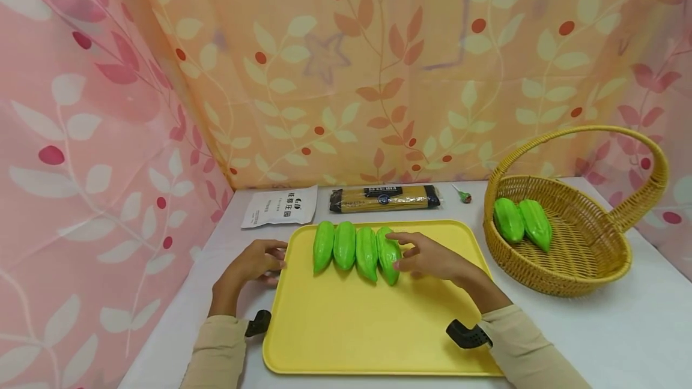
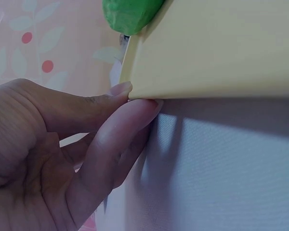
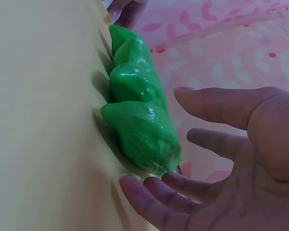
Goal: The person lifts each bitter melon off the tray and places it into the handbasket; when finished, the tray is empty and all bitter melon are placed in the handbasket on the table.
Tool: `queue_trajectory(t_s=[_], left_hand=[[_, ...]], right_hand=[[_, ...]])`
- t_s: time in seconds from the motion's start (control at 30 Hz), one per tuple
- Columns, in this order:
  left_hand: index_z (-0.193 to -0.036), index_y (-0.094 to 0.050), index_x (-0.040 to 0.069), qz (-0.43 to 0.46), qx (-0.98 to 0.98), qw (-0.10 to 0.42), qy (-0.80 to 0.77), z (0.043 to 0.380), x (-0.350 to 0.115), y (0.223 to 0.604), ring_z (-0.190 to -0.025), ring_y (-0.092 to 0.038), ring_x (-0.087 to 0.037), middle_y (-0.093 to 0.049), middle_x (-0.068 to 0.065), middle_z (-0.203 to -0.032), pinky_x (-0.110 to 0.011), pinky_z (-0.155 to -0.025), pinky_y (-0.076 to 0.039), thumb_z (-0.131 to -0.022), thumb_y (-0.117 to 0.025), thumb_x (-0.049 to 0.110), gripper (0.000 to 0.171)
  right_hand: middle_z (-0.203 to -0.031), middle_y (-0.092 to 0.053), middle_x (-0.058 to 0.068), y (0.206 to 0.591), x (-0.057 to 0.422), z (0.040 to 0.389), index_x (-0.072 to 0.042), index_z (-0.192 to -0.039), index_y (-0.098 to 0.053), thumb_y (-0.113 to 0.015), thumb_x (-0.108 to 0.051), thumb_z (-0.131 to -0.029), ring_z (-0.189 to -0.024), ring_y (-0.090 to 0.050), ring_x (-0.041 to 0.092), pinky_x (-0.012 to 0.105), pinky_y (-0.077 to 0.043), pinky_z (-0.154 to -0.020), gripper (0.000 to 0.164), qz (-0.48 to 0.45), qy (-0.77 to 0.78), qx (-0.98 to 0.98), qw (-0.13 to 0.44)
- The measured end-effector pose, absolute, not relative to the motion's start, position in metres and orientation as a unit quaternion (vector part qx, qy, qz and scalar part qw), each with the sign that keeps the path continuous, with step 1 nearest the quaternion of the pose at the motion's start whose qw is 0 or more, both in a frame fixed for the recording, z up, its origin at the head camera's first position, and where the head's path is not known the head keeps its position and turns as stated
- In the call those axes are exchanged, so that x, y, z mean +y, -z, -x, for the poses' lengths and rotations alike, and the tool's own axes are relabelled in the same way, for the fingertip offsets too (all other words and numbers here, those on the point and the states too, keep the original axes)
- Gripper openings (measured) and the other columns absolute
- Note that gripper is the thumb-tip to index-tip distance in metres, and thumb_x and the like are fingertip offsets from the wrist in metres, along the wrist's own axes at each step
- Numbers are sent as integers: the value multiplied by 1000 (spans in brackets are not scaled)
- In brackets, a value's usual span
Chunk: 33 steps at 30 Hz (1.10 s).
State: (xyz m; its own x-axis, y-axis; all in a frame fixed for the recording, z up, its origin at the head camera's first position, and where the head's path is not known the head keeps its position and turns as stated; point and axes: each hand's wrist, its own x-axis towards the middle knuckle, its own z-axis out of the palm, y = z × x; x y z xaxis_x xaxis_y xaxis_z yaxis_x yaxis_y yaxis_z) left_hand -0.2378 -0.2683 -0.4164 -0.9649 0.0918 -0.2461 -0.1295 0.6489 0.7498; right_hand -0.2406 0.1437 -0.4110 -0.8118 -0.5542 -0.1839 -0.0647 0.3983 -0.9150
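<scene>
Several green, ridged, pointed fruits (image 1: 345, 246) lie side by side in a row at the back of a yellow tray (image 1: 351, 323). At the tray's left edge is my left hand (image 1: 256, 262); the left wrist view shows its thumb and a finger pinching the rim (image 2: 139, 91). My right hand (image 1: 432, 257) is over the tray, beside the rightmost fruit (image 3: 144, 137). Its fingers are spread and relaxed around that fruit's end, holding nothing. Whether the fingertips touch the fruit, I cannot tell.
On the right, a wicker basket (image 1: 557, 284) with a tall handle contains two more green fruits (image 1: 521, 221). Behind the tray lie a white packet (image 1: 280, 207), a pack of noodles (image 1: 385, 198) and a small wrapped lollipop (image 1: 464, 196). Patterned cloth (image 1: 346, 107) encloses the table.
</scene>
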Motion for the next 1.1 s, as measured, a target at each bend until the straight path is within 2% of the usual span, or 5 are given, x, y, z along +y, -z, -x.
queue_trajectory(t_s=[0.2, 0.5, 0.63, 0.8, 1.1], left_hand=[[-145, -61, -3, 12, 896, 134, -423, 237, -269, 415, -85, -67, -19, -70, -16, -114, -34, -67, -61, -94, -72, 3, 52], [-144, -61, -3, 8, 900, 133, -416, 238, -268, 414, -85, -67, -19, -69, -15, -114, -33, -67, -62, -94, -72, 3, 52], [-144, -62, -3, 4, 900, 131, -415, 238, -268, 414, -86, -66, -19, -70, -15, -113, -32, -67, -61, -94, -73, 2, 52], [-143, -62, -5, -2, 898, 130, -421, 238, -268, 415, -86, -66, -18, -69, -15, -112, -33, -66, -62, -93, -73, 0, 52], [-143, -62, -3, 9, 900, 132, -415, 236, -267, 415, -82, -65, -18, -68, -15, -112, -32, -66, -61, -93, -73, 2, 52]], right_hand=[[-163, -21, 27, 409, 146, 236, -15, -162, -44, -69, -29, -103, -115, -58, 32, 46, -58, -87, 66, 207, 475, 822, 236], [-164, -28, 24, 406, 150, 236, -14, -150, -57, -69, -30, -103, -141, -44, 51, 49, -59, -89, 51, 198, 475, 831, 212], [-165, -31, 26, 407, 149, 236, -11, -157, -51, -68, -27, -104, -134, -51, 47, 45, -59, -85, 58, 214, 470, 830, 210], [-160, -37, 30, 407, 148, 234, -9, -145, -60, -68, -25, -104, -115, -63, 31, 44, -57, -82, 45, 211, 479, 825, 213], [-152, -42, 31, 409, 147, 230, -12, -133, -61, -74, -23, -101, -129, -59, 46, 47, -61, -83, 36, 184, 502, 816, 219]])
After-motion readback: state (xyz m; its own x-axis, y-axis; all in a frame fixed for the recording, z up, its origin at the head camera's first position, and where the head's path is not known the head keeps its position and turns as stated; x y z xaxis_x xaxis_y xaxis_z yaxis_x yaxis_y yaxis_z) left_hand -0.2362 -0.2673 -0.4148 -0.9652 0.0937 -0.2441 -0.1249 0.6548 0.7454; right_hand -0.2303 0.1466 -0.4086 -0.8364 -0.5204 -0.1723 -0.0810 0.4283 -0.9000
